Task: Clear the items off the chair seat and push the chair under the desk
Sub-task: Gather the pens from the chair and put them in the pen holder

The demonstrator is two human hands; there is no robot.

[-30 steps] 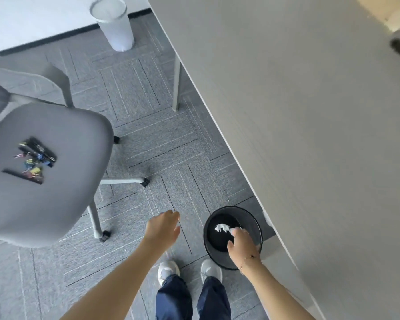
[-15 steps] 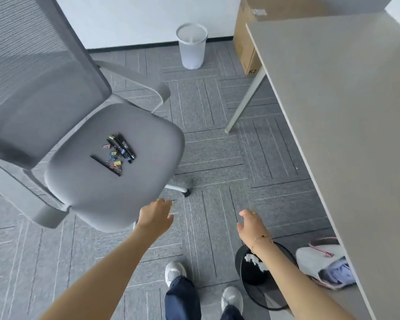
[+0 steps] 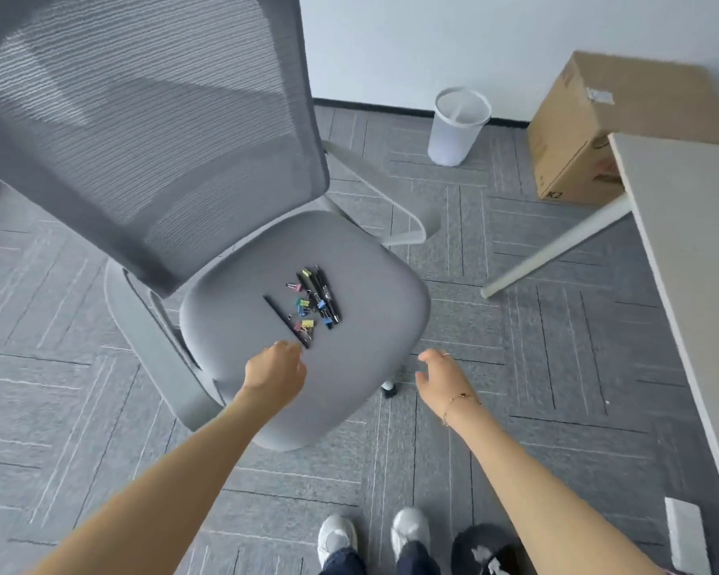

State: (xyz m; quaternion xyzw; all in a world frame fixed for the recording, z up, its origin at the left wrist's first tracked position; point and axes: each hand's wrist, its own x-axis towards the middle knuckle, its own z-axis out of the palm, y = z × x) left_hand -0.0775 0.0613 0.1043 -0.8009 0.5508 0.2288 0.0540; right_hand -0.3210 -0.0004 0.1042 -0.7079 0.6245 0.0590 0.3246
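Grey ribbed carpet tiles surround the padded chair seat (image 3: pixel 349 284), where slim black pens (image 3: pixel 322 294) and bright binder clips (image 3: pixel 306 313) lie. My left hand (image 3: pixel 275 371), loosely curled, and spread right hand (image 3: pixel 441 377) hold nothing.

Pens (image 3: pixel 324 293) on seat (image 3: pixel 374 292), desk (image 3: pixel 690 226) rightward

White mesh wastebasket (image 3: pixel 459 125) upright on grey carpet-tile floor (image 3: pixel 465 458) against the white wall (image 3: pixel 432 43), cardboard box (image 3: pixel 623 126) near it to the right, black bin (image 3: pixel 484 547) at bottom edge holding crumpled white paper (image 3: pixel 480 543).
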